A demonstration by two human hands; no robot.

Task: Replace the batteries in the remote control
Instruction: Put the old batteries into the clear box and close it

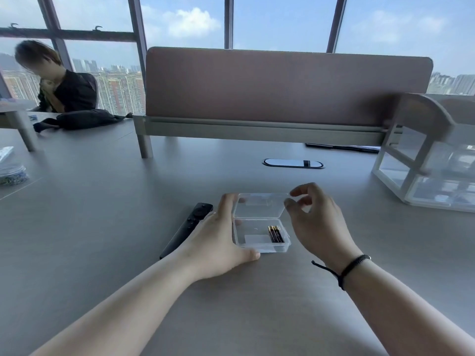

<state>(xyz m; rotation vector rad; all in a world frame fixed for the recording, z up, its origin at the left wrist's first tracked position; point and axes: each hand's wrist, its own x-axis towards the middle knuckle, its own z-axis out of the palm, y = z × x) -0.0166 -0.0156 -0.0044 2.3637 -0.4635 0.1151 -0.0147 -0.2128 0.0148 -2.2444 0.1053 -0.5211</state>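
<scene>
A small clear plastic box point(253, 246) lies on the grey desk with its hinged lid point(259, 205) flipped open and lying back. Two dark batteries point(275, 234) rest side by side in the box's right half. My left hand point(218, 240) lies against the box's left side, thumb along its front edge and fingers up by the lid. To the box's right, my right hand point(314, 219) hovers with fingers curled apart, touching nothing I can see. A slim black remote control point(189, 228) lies button-side up just left of my left hand, partly hidden by it.
A clear drawer organiser point(434, 176) stands at the right. A brown desk divider point(282, 91) runs across the back, with a cable port point(293, 163) before it. A person sits at the far left behind a dark bag point(84, 119). A bag of small items point(11, 173) lies at the left edge.
</scene>
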